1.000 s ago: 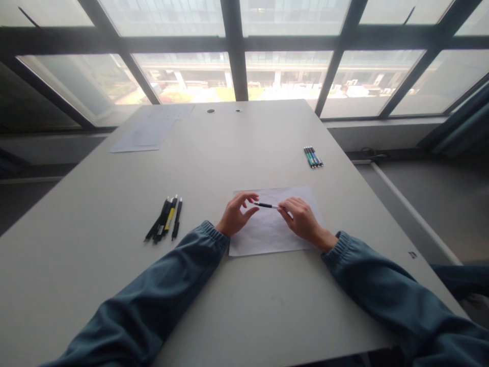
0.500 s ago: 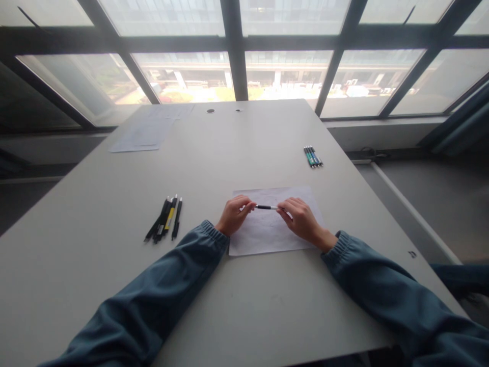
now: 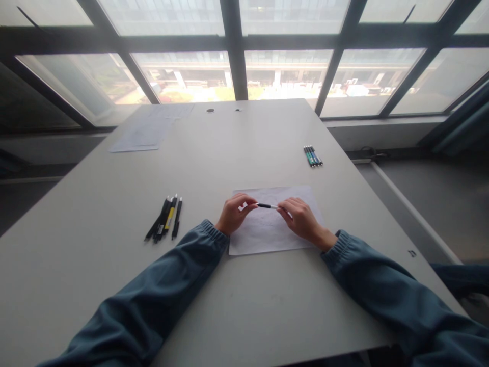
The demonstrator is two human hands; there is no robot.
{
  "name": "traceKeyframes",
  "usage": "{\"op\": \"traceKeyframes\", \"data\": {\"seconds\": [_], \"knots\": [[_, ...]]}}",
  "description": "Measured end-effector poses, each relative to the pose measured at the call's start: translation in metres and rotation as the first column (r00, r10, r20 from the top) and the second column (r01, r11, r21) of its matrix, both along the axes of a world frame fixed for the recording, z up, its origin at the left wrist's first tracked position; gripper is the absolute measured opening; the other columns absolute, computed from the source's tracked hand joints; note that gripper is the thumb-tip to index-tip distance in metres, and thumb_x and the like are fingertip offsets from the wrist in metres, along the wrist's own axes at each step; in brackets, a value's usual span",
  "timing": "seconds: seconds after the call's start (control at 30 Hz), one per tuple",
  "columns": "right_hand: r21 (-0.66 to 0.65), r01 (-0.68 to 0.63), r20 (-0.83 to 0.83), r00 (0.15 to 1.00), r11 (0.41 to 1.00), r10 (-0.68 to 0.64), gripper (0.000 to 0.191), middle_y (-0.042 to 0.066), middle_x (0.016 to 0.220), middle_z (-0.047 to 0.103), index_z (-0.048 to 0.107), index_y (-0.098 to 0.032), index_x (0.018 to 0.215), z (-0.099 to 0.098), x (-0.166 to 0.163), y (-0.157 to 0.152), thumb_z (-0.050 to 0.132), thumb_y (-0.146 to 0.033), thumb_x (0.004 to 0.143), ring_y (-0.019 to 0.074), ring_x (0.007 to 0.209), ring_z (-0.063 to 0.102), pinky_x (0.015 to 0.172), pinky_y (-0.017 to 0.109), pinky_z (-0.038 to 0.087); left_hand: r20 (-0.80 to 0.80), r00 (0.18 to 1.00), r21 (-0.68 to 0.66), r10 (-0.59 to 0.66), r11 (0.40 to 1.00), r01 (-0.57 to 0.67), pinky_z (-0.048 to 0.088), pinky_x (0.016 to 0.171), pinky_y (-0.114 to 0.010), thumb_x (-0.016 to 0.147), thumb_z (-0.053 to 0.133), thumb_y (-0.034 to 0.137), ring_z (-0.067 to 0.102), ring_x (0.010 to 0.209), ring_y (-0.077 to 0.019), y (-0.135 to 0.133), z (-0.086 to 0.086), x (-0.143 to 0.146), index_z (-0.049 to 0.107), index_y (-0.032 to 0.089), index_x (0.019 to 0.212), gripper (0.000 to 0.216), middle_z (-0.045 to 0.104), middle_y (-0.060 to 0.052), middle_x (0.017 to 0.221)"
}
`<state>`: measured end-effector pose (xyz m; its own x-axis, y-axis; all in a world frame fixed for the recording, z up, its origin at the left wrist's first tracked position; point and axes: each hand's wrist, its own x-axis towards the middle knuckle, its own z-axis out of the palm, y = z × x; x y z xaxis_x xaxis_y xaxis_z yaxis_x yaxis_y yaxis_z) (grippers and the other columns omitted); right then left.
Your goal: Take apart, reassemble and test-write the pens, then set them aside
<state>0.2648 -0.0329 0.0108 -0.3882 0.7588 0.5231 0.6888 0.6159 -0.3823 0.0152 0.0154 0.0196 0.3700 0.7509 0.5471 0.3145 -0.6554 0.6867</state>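
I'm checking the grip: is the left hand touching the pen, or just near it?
Touching. The head view shows the left hand pinching the dark end of the pen with no gap, while the right hand holds the other end.

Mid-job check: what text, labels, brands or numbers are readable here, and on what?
No text is legible.
On the pen in left hand and right hand: print too small.
On the sheet under it: faint marks, blurred.
On the black pens, coloured pens, far papers: nothing readable.
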Motion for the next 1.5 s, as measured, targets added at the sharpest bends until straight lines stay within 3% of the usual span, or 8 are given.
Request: {"op": "traceKeyframes", "data": {"seconds": [0.33,0.5,0.6,0.73,0.83,1.07,1.3,1.5], "knots": [[-0.001,0.001,0.010,1.000,1.000,-0.001,0.023,0.007,0.085,0.070,0.063,-0.019,0.093,0.0032,-0.0005,-0.0004,0.046,-0.029,0.105,0.0208,0.079,0.060,0.077,0.035,0.041,0.025,0.999,-0.004,-0.042,0.999,0.042,0.049,0.063,-0.025,0.091,0.070,0.034,0.061,0.073,-0.0130,-0.0008,-0.0008,0.0020,0.070,0.019,0.095,0.015,0.070,-0.005,0.088],[0.008,0.007,0.004,1.000,1.000,-0.007,0.023,0.008,0.085,0.071,0.064,-0.018,0.095,0.0017,0.0002,-0.0009,0.047,-0.029,0.105,0.0209,0.080,0.060,0.078,0.035,0.041,-0.019,1.000,-0.088,-0.005,0.996,0.004,0.047,0.064,-0.025,0.085,0.076,0.043,0.061,0.075,-0.0134,-0.0001,-0.0031,0.0008,0.065,0.020,0.112,0.037,0.071,-0.004,0.093],[0.020,0.005,0.000,1.000,1.000,-0.005,0.022,0.007,0.084,0.070,0.064,-0.019,0.094,0.0022,0.0000,-0.0016,0.047,-0.029,0.104,0.0207,0.079,0.059,0.077,0.035,0.041,-0.064,0.998,-0.138,0.030,0.990,-0.039,0.045,0.064,-0.025,0.094,0.062,0.049,0.059,0.072,-0.0137,-0.0002,-0.0022,-0.0007,0.068,0.018,0.098,0.031,0.068,-0.003,0.083],[0.045,-0.005,0.005,1.000,0.999,0.005,0.021,0.006,0.081,0.069,0.063,-0.019,0.093,0.0039,-0.0008,-0.0021,0.048,-0.029,0.104,0.0204,0.077,0.058,0.076,0.035,0.040,-0.123,0.992,-0.163,-0.005,0.986,-0.016,0.041,0.062,-0.026,0.102,0.043,0.052,0.053,0.061,-0.0126,-0.0007,-0.0007,-0.0026,0.065,0.016,0.070,0.052,0.060,-0.001,0.064],[0.055,-0.012,0.021,1.000,0.998,0.010,0.021,0.006,0.081,0.068,0.063,-0.019,0.093,0.0048,-0.0009,-0.0023,0.048,-0.029,0.104,0.0204,0.077,0.057,0.076,0.035,0.040,-0.147,0.989,-0.173,-0.013,0.985,-0.013,0.039,0.061,-0.025,0.102,0.042,0.051,0.051,0.057,-0.0118,-0.0014,-0.0002,-0.0027,0.063,0.016,0.063,0.057,0.055,0.001,0.057],[0.050,-0.022,0.026,0.999,0.998,0.021,0.019,0.007,0.084,0.070,0.064,-0.018,0.095,0.0030,0.0003,-0.0013,0.050,-0.028,0.103,0.0207,0.078,0.058,0.077,0.035,0.041,-0.138,0.990,-0.125,-0.009,0.992,-0.008,0.038,0.059,-0.024,0.101,0.048,0.047,0.049,0.055,-0.0110,-0.0040,0.0038,-0.0007,0.063,0.016,0.062,0.051,0.055,0.001,0.055],[0.055,-0.017,0.017,1.000,0.998,0.017,0.019,0.007,0.082,0.070,0.064,-0.019,0.095,0.0041,-0.0002,-0.0017,0.050,-0.028,0.103,0.0208,0.077,0.059,0.076,0.034,0.040,-0.088,0.996,-0.072,-0.011,0.997,0.004,0.042,0.057,-0.024,0.097,0.058,0.045,0.056,0.062,-0.0127,-0.0039,0.0037,-0.0002,0.067,0.017,0.069,0.040,0.065,-0.002,0.064],[0.045,-0.013,0.008,1.000,0.999,0.012,0.020,0.007,0.083,0.071,0.065,-0.019,0.095,0.0004,0.0012,-0.0003,0.051,-0.030,0.103,0.0203,0.076,0.061,0.076,0.034,0.040,-0.035,0.999,-0.042,-0.037,0.999,0.035,0.048,0.061,-0.026,0.094,0.066,0.039,0.062,0.070,-0.0145,-0.0012,-0.0018,-0.0015,0.073,0.019,0.083,0.024,0.071,-0.004,0.074]]}}
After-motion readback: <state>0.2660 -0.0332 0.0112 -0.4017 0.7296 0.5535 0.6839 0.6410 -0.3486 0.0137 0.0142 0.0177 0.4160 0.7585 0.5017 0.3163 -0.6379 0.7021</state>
